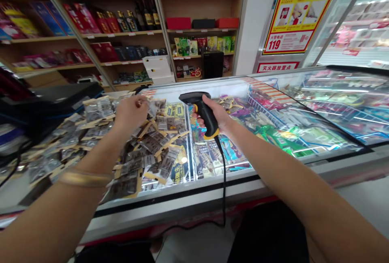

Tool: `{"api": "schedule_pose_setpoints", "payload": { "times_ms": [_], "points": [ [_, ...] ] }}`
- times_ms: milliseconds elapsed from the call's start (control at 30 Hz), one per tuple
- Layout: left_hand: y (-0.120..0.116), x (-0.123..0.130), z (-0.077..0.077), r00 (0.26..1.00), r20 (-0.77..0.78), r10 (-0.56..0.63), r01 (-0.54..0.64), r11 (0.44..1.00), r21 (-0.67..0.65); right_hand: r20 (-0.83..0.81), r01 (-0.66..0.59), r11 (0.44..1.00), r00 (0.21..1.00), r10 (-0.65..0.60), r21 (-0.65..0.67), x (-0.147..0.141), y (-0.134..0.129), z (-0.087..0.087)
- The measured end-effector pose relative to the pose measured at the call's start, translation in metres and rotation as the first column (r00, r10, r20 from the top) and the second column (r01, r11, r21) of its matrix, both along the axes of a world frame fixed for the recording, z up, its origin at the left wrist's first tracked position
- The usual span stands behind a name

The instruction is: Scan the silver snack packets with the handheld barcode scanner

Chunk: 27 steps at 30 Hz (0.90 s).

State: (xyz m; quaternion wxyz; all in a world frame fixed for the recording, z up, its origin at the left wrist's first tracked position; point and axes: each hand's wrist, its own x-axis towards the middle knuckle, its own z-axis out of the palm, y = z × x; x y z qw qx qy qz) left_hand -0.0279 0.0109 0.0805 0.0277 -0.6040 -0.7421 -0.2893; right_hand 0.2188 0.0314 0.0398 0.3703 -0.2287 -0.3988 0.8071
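My right hand (217,113) grips a black and yellow barcode scanner (207,117), held above the glass top of a freezer (240,176); its head points left and its cable hangs down over the front edge. My left hand (132,111), with a gold bangle on the wrist, is closed over the far part of a heap of small clear packets with tan card edges (152,143). A clear packet (152,108) shows at its fingertips, partly hidden and blurred. The heap spreads over the left part of the glass.
Under the glass lie colourful frozen packs (273,137) and blue wire baskets. Shelves (127,34) with boxes and bottles stand behind. A dark device (60,101) is at the left, beside the heap. The scanner cable (224,190) loops below the freezer's front edge.
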Motion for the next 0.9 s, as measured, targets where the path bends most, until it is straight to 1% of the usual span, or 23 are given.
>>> {"api": "schedule_pose_setpoints", "payload": {
  "times_ms": [33,67,100,133,167,233,300,400,500,600,667,733,833,900],
  "points": [
    [-0.006,-0.004,-0.002,0.987,-0.162,0.016,-0.027,0.997,-0.071,0.004,-0.019,1.0,1.0,0.019,-0.025,-0.009,-0.002,-0.003],
    [-0.011,-0.006,-0.004,0.954,-0.3,0.014,-0.053,0.991,-0.125,0.017,-0.029,0.999,0.999,0.03,-0.046,-0.015,-0.004,-0.007],
    [-0.015,-0.006,-0.007,0.914,-0.406,0.01,-0.077,0.986,-0.148,0.032,-0.039,0.997,0.999,0.041,-0.062,-0.019,-0.006,-0.011],
    [-0.018,-0.005,-0.011,0.885,-0.465,0.008,-0.086,0.986,-0.146,0.05,-0.045,0.996,0.998,0.048,-0.073,-0.02,-0.008,-0.015],
    [-0.02,-0.004,-0.015,0.872,-0.489,0.016,-0.09,0.988,-0.128,0.065,-0.046,0.996,0.997,0.052,-0.082,-0.02,-0.01,-0.018],
    [-0.023,0.0,-0.021,0.87,-0.491,0.035,-0.093,0.991,-0.094,0.079,-0.046,0.994,0.995,0.053,-0.096,-0.016,-0.013,-0.023],
    [-0.024,0.003,-0.023,0.87,-0.492,0.027,-0.081,0.993,-0.089,0.078,-0.032,0.994,0.996,0.041,-0.106,-0.011,-0.014,-0.025],
    [-0.026,0.01,-0.019,0.876,-0.482,0.017,-0.073,0.992,-0.098,0.079,-0.017,0.993,0.997,0.027,-0.12,-0.007,-0.014,-0.026],
    [-0.028,0.017,-0.013,0.89,-0.457,0.016,-0.069,0.993,-0.1,0.068,-0.024,0.993,0.997,0.032,-0.116,-0.007,-0.015,-0.023],
    [-0.024,0.026,-0.01,0.901,-0.433,-0.022,-0.011,0.997,-0.073,0.053,-0.015,0.996,0.998,0.02,-0.089,0.0,-0.013,-0.016],
    [-0.016,0.036,-0.01,0.908,-0.413,-0.073,0.054,0.997,-0.057,0.053,0.027,0.998,0.998,-0.025,-0.053,0.014,-0.008,-0.011],
    [-0.004,0.051,-0.01,0.918,-0.373,-0.133,0.121,0.991,-0.053,0.051,0.108,0.994,0.993,-0.108,0.0,0.037,-0.001,-0.007],
    [0.023,0.084,-0.013,0.936,-0.274,-0.22,0.212,0.976,-0.059,0.044,0.224,0.972,0.973,-0.228,0.071,0.08,0.008,-0.005],
    [0.046,0.108,-0.016,0.944,-0.185,-0.274,0.263,0.962,-0.079,0.049,0.262,0.961,0.963,-0.267,0.084,0.107,0.012,-0.007]
  ]
}}
